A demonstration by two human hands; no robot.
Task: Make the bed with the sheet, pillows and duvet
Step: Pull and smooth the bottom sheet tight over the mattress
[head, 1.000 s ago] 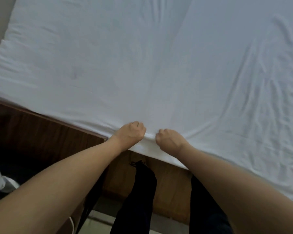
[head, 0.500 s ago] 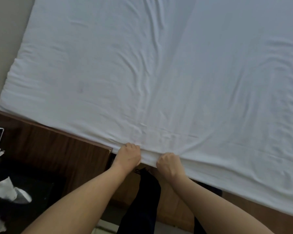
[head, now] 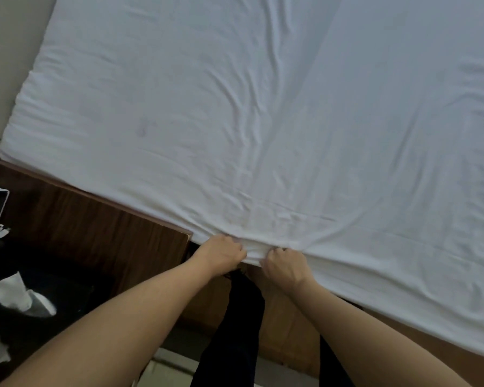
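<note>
Two hands at the near edge of the bed: left hand (head: 221,254) and right hand (head: 285,263), fingers of each curled tight round a bunched fold of the white sheet (head: 235,121), close together, just apart. Sheet spread over the whole mattress, edge hanging just past the wooden bed frame (head: 285,317).

Likely trouble: pulling so hard from one narrow spot, dragging the cloth off the far side or off the corner by the wall (head: 9,65). Could also leave the long creases fanning out from the grip instead of flattening them. Could slip from the fingers too, being thin and smooth.

Soft, thin woven cotton by the look, matte, rumpled in long ridges. Dark polished wood on the side table (head: 95,233), hard and flat. No pillows or duvet in view.
</note>
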